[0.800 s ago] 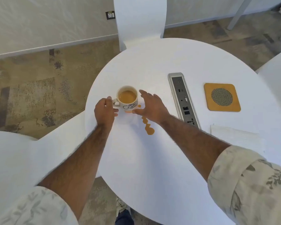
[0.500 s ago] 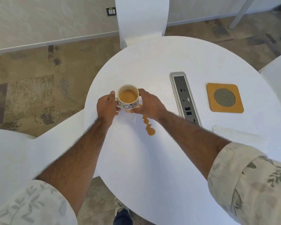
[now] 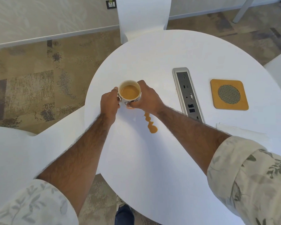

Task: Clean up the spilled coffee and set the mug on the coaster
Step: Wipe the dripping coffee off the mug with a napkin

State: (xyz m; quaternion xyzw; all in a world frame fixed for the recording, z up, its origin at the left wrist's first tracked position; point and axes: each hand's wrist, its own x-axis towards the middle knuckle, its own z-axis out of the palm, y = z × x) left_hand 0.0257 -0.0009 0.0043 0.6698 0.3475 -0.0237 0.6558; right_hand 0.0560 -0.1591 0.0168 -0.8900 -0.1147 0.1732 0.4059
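A white mug with black lettering, full of light brown coffee, stands near the left edge of the round white table. My left hand grips its handle side. My right hand wraps around its right side. A trail of spilled coffee runs from the mug's base toward me, partly hidden under my right wrist. The square orange coaster with a grey mesh circle lies at the right of the table, far from the mug.
A silver power socket strip is set into the table between mug and coaster. A white paper napkin lies near my right forearm. White chairs stand at the far side, at the left and at the right.
My right hand has closed around the mug's right side, where earlier it hovered open beside it. My left hand has tightened on the handle side.
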